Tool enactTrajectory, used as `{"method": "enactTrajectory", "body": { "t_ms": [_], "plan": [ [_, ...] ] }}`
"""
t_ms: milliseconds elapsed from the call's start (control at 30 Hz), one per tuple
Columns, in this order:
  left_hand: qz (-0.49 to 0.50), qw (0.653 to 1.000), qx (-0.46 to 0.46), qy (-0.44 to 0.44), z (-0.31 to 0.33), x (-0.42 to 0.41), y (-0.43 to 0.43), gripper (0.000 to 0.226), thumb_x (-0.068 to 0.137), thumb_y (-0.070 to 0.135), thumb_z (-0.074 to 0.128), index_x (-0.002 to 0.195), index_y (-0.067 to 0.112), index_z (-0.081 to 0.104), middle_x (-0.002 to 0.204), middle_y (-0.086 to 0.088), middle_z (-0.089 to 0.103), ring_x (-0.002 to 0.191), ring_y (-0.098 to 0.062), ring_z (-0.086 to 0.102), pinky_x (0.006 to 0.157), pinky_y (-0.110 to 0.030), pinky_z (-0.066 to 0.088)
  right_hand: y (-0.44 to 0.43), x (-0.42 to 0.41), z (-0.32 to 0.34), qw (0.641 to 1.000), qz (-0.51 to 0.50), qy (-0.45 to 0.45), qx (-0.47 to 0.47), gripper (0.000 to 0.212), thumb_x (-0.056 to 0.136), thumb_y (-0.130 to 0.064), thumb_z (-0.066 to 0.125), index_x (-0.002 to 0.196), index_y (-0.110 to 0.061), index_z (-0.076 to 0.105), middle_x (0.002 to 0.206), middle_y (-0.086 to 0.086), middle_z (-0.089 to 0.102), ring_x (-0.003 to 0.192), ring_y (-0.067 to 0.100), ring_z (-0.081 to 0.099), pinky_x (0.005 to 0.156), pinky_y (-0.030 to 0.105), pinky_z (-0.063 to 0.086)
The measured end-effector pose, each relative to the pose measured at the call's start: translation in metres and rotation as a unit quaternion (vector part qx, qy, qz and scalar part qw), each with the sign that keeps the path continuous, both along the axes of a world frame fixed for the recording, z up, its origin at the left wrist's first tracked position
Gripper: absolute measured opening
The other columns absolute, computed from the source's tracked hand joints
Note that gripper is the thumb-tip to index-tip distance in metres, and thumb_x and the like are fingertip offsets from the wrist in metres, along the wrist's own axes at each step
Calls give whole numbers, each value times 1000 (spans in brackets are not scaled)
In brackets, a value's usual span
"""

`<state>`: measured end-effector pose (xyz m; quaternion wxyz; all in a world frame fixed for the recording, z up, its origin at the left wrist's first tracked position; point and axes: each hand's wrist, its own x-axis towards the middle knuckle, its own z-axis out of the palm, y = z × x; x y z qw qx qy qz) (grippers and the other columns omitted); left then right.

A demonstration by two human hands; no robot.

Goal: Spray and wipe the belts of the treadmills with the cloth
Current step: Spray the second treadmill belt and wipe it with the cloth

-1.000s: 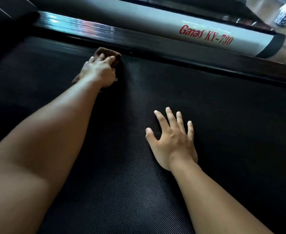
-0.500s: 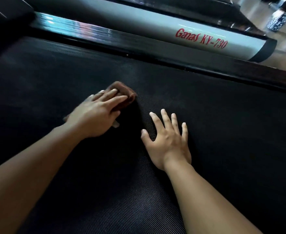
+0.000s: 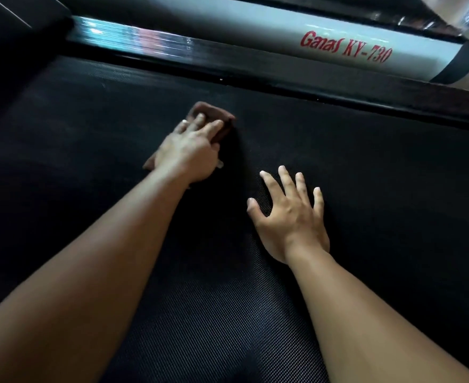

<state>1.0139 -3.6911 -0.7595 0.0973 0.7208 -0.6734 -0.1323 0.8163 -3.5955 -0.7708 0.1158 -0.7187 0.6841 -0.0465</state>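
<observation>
head view: the left hand lies on the brown cloth, fingers extended and flat on top, pressing it onto the black textured belt; no finger curls round the cloth. the right hand rests on the belt just beside it, fingers spread and straight, holding nothing. the cloth sits on the far half of the belt, near but not touching the silver side rail marked "ganas ky-730". judged progress: the wiping step is under way. no spray bottle is in view, and no wet or wiped zone can be distinguished, so the share of belt completed cannot be told. the belt's long axis runs upper left to lower right, parallel to the rail. the folded cloth's long axis follows the left forearm, pointing toward the rail.
</observation>
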Motion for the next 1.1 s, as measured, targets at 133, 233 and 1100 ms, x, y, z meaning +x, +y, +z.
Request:
{"method": "enactTrajectory", "body": {
  "t_ms": [133,233,1100],
  "plan": [
    [-67,997,-50,4,-9,-23,53,56,103,43,41,155,46,21,168,7,11,155,-22,9,125,-34,9,-2,-1,0,1000,0,11,4,66,93,-66,26,154,-44,12,166,-9,-4,152,17,-10,122,49,-8],
    [-86,995,-55,-6,-16,-3,79,57,103,43,40,156,43,22,168,2,12,155,-20,7,126,-33,6,-1,-1,-1,1000,1,10,1,67,94,-66,26,155,-43,12,166,-9,-3,153,17,-9,122,49,-8],
    [-83,994,-76,-4,1,12,103,55,103,39,44,155,43,26,167,9,13,153,-7,5,105,-5,-16,-2,-3,-3,1000,6,8,-7,67,94,-66,24,155,-42,12,166,-8,-4,152,19,-10,122,50,-8]
  ]
}}
